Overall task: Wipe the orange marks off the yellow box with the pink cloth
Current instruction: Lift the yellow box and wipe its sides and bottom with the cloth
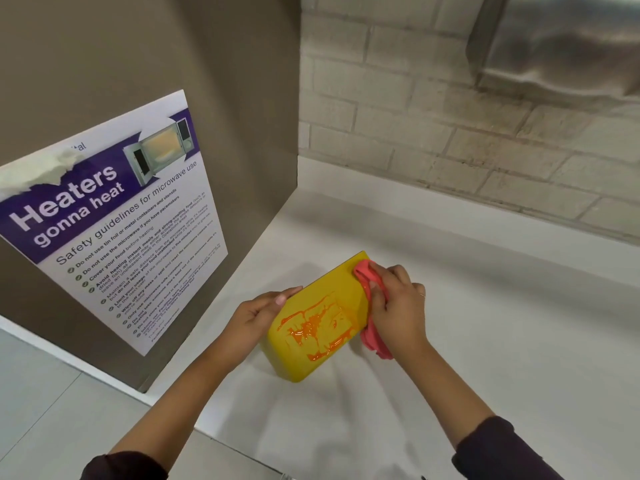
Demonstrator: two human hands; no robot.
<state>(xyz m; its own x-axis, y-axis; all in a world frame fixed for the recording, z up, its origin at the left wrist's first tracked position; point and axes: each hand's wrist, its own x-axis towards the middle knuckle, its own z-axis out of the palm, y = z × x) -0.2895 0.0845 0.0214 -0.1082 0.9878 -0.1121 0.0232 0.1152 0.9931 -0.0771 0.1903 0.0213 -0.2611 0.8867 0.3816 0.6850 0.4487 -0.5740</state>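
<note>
Yellow plastic box (320, 299) with rounded corners, its top smeared with glossy orange marks (308, 329), lies on a white counter (485, 323), the left hand (258, 315) bracing its left edge with straight fingers, the right hand (398, 306) gripping a bunched pink cloth (375, 341) against its right edge.

1. The yellow box (311, 344) is smooth and has round corners. It lies on the white counter (485, 323) with its wide flat side facing up.
2. The orange marks (311, 329) are wet, shiny smears and thin lines. They sit on that flat side, mostly in the middle and toward the near end.
3. The pink cloth (372, 317) is bunched up. It touches the box's right edge, from the far corner down along the side.
</note>
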